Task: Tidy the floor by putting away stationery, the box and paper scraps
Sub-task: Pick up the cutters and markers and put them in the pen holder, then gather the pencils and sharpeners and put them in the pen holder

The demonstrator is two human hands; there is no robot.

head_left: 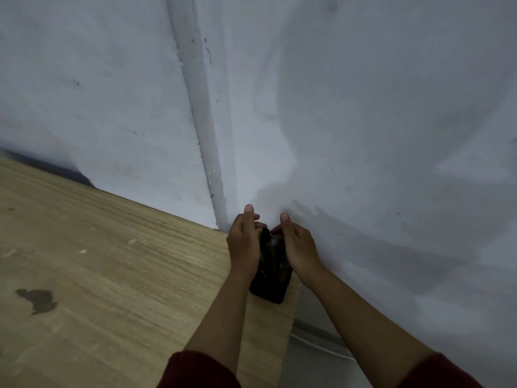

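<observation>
Two bare hands meet over one dark object in the head view, the only view supplied. The left hand [244,242] and the right hand [297,247] flank a black, soft-looking pouch-like container [270,275], each pressed against one of its sides with the thumb raised and the fingers curled in at its top end. Both hands grasp this container; what is inside it is too dark to tell, though a small yellow item [260,233] shows at its top edge, just beside the left fingers. The container rests on a light wood-grain surface [112,275], at that surface's right edge and near its far corner, close against the white painted wall [363,135]. A vertical white corner trim [201,121] runs down the wall to that same far corner. Several small pale scraps [131,242] lie on the wood surface, well apart from the hands and toward its far edge. A dark irregular stain [37,299] marks the surface near its left side. Dark red sleeves [195,371] cover both upper forearms at the bottom of the view.
</observation>
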